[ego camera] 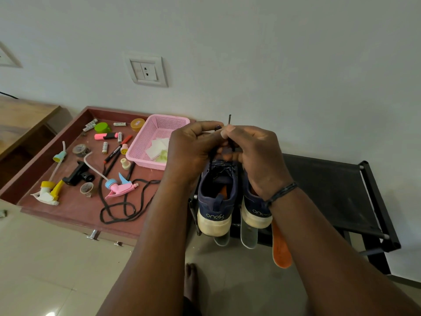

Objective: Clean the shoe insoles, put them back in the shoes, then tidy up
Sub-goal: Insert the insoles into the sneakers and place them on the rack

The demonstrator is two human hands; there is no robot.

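Lacing work occupies both hands above the left-hand navy canvas shoe with the cream rubber sole (pixel 216 197), which stands heel-toward-camera beside its mate, the right-hand navy shoe (pixel 254 206), on the black fabric-topped folding rack (pixel 330 190) against the wall. The left hand (pixel 191 151) and the right hand (pixel 257 156) are each in a closed grip on the thin dark shoelace (pixel 229 120), one stiff tip of which projects upward between them. An orange foam insole (pixel 281 249) lies out of the shoes, hanging off the rack edge beside two pale translucent insole-shaped pieces (pixel 249 236); orange also shows inside the left-hand shoe, so one insole appears seated. A second loose black lace (pixel 123 208) lies in the open reddish-brown wooden drawer (pixel 75 213) among spray heads and markers, near the pink perforated plastic basket (pixel 157 137). Judgement: reassembly is under way. The next move calls for threading the tip through an eyelet, then seating the remaining insole.
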